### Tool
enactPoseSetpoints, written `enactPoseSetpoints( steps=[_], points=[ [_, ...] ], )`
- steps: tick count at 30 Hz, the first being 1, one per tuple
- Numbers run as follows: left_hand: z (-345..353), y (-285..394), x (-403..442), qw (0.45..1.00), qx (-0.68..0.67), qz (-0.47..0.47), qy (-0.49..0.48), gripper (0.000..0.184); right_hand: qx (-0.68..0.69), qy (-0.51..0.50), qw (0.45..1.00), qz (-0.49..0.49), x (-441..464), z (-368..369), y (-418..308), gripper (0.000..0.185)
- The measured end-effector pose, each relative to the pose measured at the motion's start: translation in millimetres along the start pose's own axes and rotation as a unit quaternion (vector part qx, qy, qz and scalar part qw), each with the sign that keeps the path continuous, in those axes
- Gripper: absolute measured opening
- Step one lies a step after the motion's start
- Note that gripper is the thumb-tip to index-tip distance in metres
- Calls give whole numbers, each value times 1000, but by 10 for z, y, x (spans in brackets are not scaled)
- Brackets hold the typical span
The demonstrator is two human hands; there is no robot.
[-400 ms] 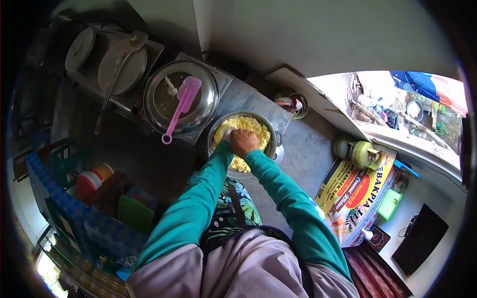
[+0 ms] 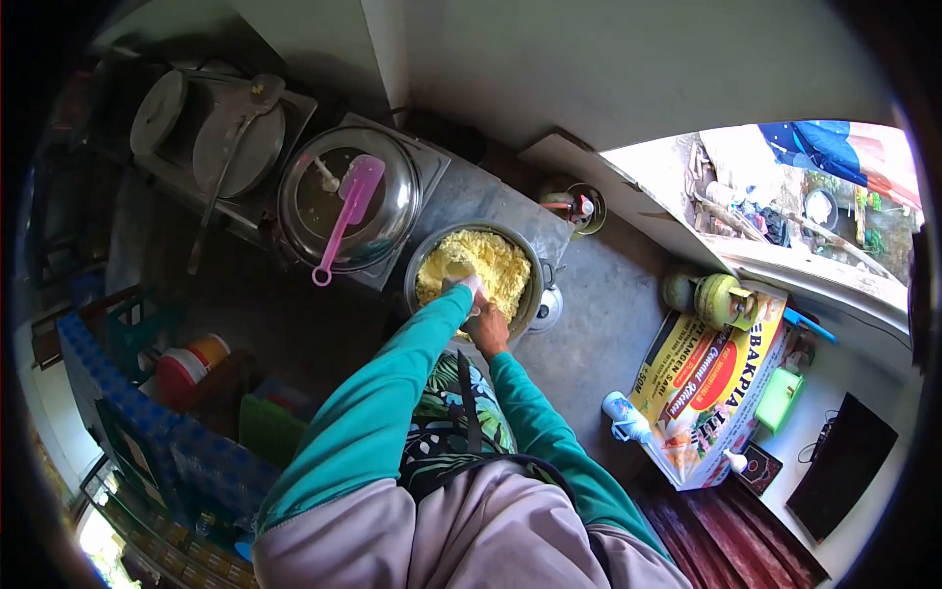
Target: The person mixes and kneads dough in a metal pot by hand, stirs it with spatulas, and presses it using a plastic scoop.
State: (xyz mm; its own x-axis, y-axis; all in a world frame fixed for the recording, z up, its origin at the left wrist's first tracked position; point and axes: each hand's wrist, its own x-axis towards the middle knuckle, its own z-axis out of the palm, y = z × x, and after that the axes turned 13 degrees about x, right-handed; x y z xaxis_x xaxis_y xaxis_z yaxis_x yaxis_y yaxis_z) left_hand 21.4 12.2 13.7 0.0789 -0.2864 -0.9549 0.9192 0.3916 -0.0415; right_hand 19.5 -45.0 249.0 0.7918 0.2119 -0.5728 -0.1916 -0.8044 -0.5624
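Note:
A wide metal pot (image 2: pixel 539 292) holds a crumbly yellow mash (image 2: pixel 505 263). Over the near side of the mash, my left hand (image 2: pixel 470 284) is closed around something small and pale with a rounded end; its kind does not show. Just below it, my right hand (image 2: pixel 490 329) is against the left one, fingers curled and partly hidden. Both forearms, in green sleeves, reach in from the near side.
Left of the pot stands a large steel pan with a glass lid (image 2: pixel 294 231), and a pink spatula (image 2: pixel 359 196) lies across it. A metal lid (image 2: pixel 549 308) is right of the pot. Further right are a green gas cylinder (image 2: pixel 719 299) and a printed carton (image 2: pixel 702 393).
Both hands have drawn back toward me, and more of the yellow mash shows. My right hand has gone from over the left to just below it. The view has shifted slightly.

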Motion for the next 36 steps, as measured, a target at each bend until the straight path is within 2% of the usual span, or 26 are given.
enactPoseSetpoints(
  steps=[2,3,4,7,10,13,14,15,17,18,19,21,23,24,25,27,28,29,30,31,33,35,36],
  points=[
    [4,25,-196,996,15,86,26,22,-39,-24,998,-47,2,-127,-48,32],
    [88,59,-388,992,-13,123,8,21,-73,-42,994,-77,43,-321,-175,31],
    [161,91,-617,986,-55,153,-25,21,-162,-53,981,-91,13,-519,-379,30],
    [333,192,-1342,935,-214,207,-195,20,-222,-46,943,-243,5,-758,-731,24],
    [227,324,-1640,907,-236,242,-252,20,-292,-49,922,-251,321,-432,-672,24],
    [133,505,-1439,929,-176,235,-223,19,-285,-69,930,-222,506,-276,-585,24],
    [116,514,-1304,943,-141,221,-204,19,-234,-77,957,-157,516,-263,-532,23],
    [114,481,-1141,956,-108,202,-185,19,-231,-83,958,-147,357,-232,-437,23],
    [114,463,-941,968,-62,185,-156,18,-116,-13,992,-56,252,-242,-365,25],
    [110,401,-879,972,-51,181,-144,18,-90,-12,996,-14,161,-182,-287,30],
    [117,324,-833,974,-49,178,-130,18,-48,1,999,4,22,-120,-224,37],
    [147,196,-785,974,-61,190,-104,18,-56,-27,998,-10,-17,-1,32,42],
    [235,174,-733,968,-85,215,-96,18,-96,-10,984,-151,90,-209,61,31],
    [291,178,-771,958,-120,235,-115,17,-161,-58,979,-108,195,-376,-104,27],
    [310,159,-879,940,-167,250,-161,17,-188,-88,954,-215,57,-702,-503,23],
    [380,118,-1518,874,-299,234,-302,26,-314,-183,880,-307,179,-732,-604,20],
    [300,45,-1656,833,-327,319,-313,22,-358,-203,854,-319,158,-670,-712,20],
    [222,-19,-1776,809,-345,355,-317,22,-399,-227,824,-330,106,-544,-842,20],
    [166,-63,-1863,818,-342,355,-296,21,-393,-201,829,-344,45,-412,-881,17],
    [100,-78,-1887,831,-334,350,-275,21,-360,-198,859,-307,45,-298,-949,14],
    [-41,38,-1804,866,-295,331,-232,20,-348,-149,883,-279,234,-147,-922,13],
    [-137,145,-1522,907,-238,292,-187,18,-301,-50,884,-355,382,-86,-746,14],
    [-165,218,-1367,923,-209,277,-167,18,-324,-151,914,-192,454,-124,-780,17]
  ],
)
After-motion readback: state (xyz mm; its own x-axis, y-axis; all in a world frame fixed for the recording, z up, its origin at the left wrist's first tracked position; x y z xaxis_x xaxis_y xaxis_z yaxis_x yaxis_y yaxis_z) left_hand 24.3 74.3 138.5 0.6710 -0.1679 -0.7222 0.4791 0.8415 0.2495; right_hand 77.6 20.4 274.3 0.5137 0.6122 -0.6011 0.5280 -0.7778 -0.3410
